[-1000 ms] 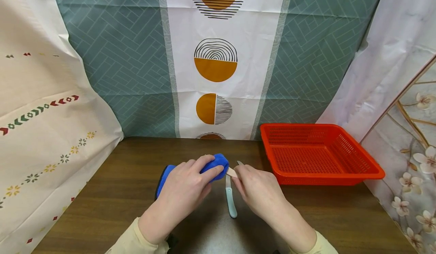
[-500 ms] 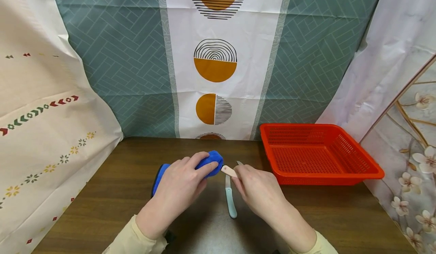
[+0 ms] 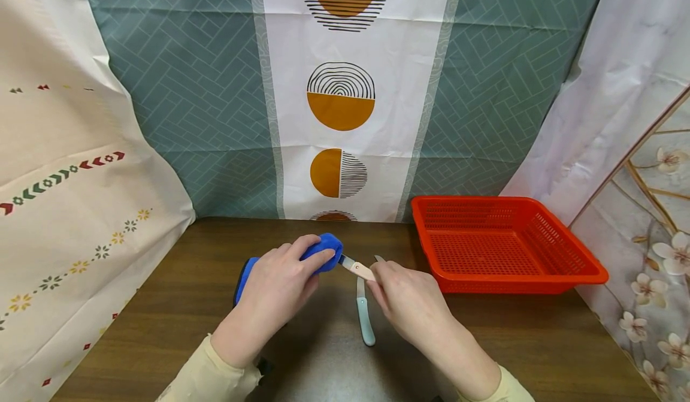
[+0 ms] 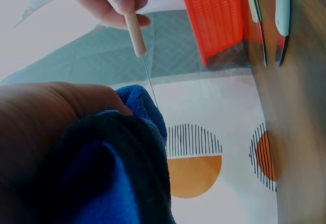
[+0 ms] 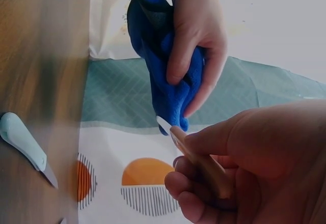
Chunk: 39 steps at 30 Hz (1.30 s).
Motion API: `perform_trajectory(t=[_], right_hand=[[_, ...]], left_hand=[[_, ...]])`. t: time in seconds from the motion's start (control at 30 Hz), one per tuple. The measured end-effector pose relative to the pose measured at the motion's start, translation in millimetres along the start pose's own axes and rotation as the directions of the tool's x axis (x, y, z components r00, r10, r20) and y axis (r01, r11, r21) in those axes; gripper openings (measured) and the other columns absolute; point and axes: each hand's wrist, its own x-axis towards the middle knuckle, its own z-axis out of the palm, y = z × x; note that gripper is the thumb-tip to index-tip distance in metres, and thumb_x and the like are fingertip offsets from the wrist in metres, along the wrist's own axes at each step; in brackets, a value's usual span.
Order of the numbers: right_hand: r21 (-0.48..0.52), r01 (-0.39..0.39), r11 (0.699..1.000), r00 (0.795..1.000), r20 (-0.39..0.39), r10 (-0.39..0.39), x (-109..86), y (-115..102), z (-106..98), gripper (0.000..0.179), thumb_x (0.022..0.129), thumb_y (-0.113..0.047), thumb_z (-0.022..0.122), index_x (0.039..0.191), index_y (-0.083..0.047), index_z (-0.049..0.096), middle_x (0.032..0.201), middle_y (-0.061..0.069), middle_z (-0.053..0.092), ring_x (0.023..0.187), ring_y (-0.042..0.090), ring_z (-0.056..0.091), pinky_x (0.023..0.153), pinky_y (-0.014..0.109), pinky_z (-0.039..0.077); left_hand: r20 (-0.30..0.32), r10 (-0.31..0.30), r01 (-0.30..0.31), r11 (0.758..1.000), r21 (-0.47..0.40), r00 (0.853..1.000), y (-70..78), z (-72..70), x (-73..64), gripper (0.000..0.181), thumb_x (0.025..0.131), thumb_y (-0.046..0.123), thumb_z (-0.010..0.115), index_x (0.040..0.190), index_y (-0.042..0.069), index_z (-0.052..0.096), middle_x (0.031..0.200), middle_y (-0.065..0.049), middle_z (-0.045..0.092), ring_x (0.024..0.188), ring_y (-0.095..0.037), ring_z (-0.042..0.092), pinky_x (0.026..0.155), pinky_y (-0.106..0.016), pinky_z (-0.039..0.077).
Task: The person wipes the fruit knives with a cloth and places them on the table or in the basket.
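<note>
My left hand (image 3: pixel 275 282) pinches a blue cloth (image 3: pixel 324 251) with dark edging, bunched around the blade of a small knife. The knife's pale pinkish handle (image 3: pixel 360 269) is in the grip of my right hand (image 3: pixel 412 297), above the table. A short stretch of blade shows between handle and cloth; the far end is hidden by the cloth. On the table below lies a knife with a light blue handle (image 3: pixel 365 321). Beside it in the left wrist view is another knife with a pale handle (image 4: pixel 251 0), mostly hidden behind my right hand in the head view.
A red perforated plastic basket (image 3: pixel 517 278) stands at the back right of the brown wooden table (image 3: pixel 178 306). Patterned cloth hangings (image 3: pixel 215 120) rise behind the table and along both sides.
My left hand and the blue cloth have slid left along the knife, away from its handle. More handle and some blade now show. My right hand has hardly moved.
</note>
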Motion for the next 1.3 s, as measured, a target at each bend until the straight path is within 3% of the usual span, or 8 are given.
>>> perform_trajectory(t=[0.43, 0.73, 1.03, 1.3], right_hand=[[-0.019, 0.015, 1.000, 1.000, -0.017, -0.015, -1.0, 0, 0, 0.019, 0.097, -0.021, 0.086, 0.095, -0.016, 0.068, 0.070, -0.009, 0.046, 0.052, 0.008, 0.040, 0.046, 0.026, 0.036], [-0.003, 0.022, 1.000, 0.999, -0.045, -0.023, -1.3, 0, -1, 0.018, 0.095, -0.015, 0.088, 0.100, -0.012, 0.071, 0.074, -0.007, 0.051, 0.054, 0.008, 0.039, 0.046, 0.024, 0.035], [-0.006, 0.038, 0.999, 0.991, -0.129, -0.038, -2.8, 5, 3, 0.016, 0.096, -0.013, 0.086, 0.104, -0.007, 0.073, 0.090, 0.003, 0.060, 0.055, 0.011, 0.051, 0.045, 0.026, 0.042], [0.000, 0.023, 1.000, 0.989, -0.145, -0.023, -0.7, 7, 5, 0.015, 0.099, -0.015, 0.084, 0.105, -0.007, 0.074, 0.090, 0.002, 0.060, 0.055, 0.012, 0.051, 0.044, 0.026, 0.040]], left_hand=[[0.004, -0.048, 0.047, 0.999, 0.009, 0.999, -14.8, 0.9, -2.5, 0.053, 0.083, 0.017, 0.098, 0.133, 0.022, 0.080, 0.136, -0.014, 0.070, 0.096, -0.034, 0.076, 0.080, -0.045, 0.066], [-0.030, -0.053, 0.053, 0.999, -0.007, 0.998, -22.2, -4.5, -2.7, 0.050, 0.084, 0.010, 0.094, 0.132, 0.018, 0.080, 0.134, -0.016, 0.070, 0.096, -0.034, 0.076, 0.079, -0.046, 0.066], [-0.050, -0.045, 0.044, 0.999, -0.021, 0.998, -22.3, -8.4, -0.6, 0.050, 0.085, 0.010, 0.093, 0.133, 0.017, 0.080, 0.136, -0.016, 0.069, 0.100, -0.035, 0.076, 0.082, -0.047, 0.066], [-0.068, -0.051, 0.049, 0.999, -0.023, 0.996, -21.6, -10.1, 0.1, 0.049, 0.087, 0.012, 0.092, 0.135, 0.017, 0.080, 0.139, -0.014, 0.068, 0.106, -0.034, 0.076, 0.085, -0.047, 0.066]])
